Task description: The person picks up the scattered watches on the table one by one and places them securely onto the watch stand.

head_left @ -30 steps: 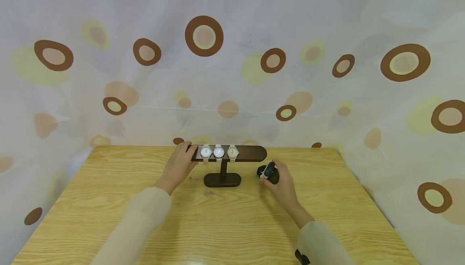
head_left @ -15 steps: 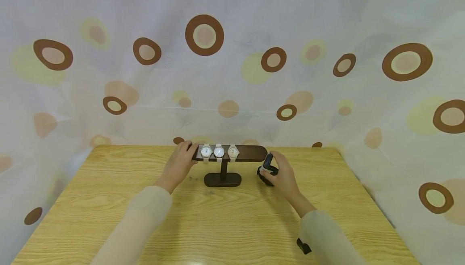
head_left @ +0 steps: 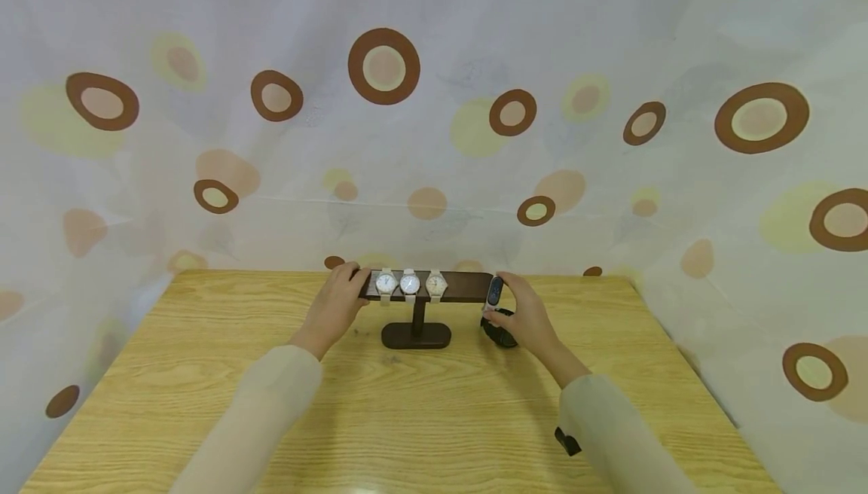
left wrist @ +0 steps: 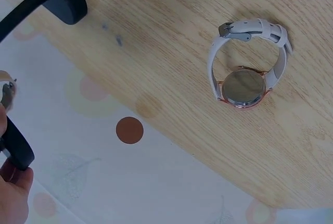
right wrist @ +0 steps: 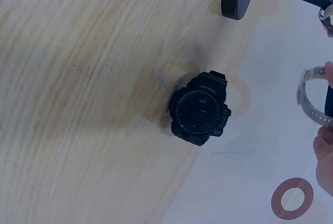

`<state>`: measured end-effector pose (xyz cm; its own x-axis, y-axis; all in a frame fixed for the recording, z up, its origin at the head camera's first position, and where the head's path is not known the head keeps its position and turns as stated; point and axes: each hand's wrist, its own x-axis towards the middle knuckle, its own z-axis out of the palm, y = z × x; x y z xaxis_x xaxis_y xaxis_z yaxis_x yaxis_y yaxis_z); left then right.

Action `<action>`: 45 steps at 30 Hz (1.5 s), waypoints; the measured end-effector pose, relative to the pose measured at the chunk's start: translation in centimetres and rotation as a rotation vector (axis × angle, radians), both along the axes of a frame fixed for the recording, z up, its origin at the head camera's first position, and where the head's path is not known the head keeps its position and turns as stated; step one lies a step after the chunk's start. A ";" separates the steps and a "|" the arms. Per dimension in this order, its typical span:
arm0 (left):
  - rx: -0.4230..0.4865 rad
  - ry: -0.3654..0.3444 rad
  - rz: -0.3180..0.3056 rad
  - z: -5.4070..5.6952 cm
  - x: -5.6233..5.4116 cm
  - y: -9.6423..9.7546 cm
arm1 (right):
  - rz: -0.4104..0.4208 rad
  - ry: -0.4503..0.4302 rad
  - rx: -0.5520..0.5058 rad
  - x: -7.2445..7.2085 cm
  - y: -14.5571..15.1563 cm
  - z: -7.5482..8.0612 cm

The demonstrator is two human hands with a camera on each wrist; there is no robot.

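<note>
In the head view a dark T-shaped watch stand (head_left: pixel 468 285) carries three light-strapped watches, one of them a pale-dialled watch (head_left: pixel 436 284). My left hand (head_left: pixel 334 303) grips the bar's left end, thumb below and fingers on top. At the other end, my right hand (head_left: pixel 524 315) pinches a fitness band (head_left: pixel 495 292) with a dark screen and pale grey strap, close against the bar's tip. The band's looped strap (right wrist: pixel 308 99) shows at the right wrist view's edge. Whether the loop surrounds the bar cannot be told.
A chunky black watch (right wrist: pixel 199 110) sits on the wooden table (head_left: pixel 420 419) below my right hand. In the left wrist view a white-strapped watch (left wrist: pixel 244 86) stands on the table, buckle closed. A patterned curtain (head_left: pixel 434 140) rises behind the table.
My right hand has lifted the fitness band up and left, from over the black watch to the bar's right end. The left hand and stand have stayed in place.
</note>
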<state>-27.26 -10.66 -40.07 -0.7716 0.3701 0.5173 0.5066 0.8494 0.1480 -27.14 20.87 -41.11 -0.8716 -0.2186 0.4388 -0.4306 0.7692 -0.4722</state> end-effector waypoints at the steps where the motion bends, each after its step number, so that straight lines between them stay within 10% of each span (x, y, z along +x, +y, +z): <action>1: 0.002 -0.004 0.000 0.0 0.0 0.0 | 0.004 -0.014 0.005 -0.1 0.0 0.1; 24: 0.035 -0.048 0.010 0.1 0.1 0.2 | 0.076 -0.064 0.135 -0.8 -1.6 1.8; 45: 0.052 -0.058 0.019 0.1 0.3 0.4 | 0.119 0.066 0.220 -1.8 -3.3 1.8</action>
